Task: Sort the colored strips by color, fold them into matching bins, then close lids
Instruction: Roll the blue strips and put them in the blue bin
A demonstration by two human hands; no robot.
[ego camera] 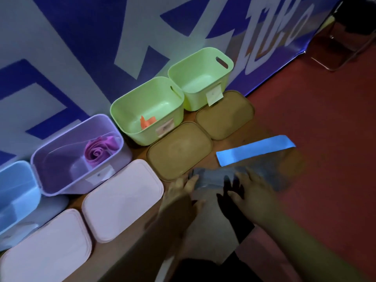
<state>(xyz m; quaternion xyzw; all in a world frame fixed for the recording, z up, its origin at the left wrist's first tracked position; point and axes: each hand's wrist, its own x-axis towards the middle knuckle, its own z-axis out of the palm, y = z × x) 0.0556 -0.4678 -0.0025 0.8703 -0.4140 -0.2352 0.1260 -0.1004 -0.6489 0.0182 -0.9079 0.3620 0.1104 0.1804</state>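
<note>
Low in the frame's centre, the left hand (184,187) pinches the left end of a grey strip (211,177). The right hand (251,187) lies on it with fingers spread, apparently pinning it flat for a fold; blur hides the finer grip. Just beyond, right of centre, a blue strip (254,149) waits on the red floor (325,139). 2 pale lids (122,198) and 2 tan lids (179,149) lie off, fronting open bins for easy dropping. These are a blue bin (16,188), a purple bin (50,180) holding a purple roll (97,151), and 2 green bins (142,102), 1 with an orange strip (147,122).
</note>
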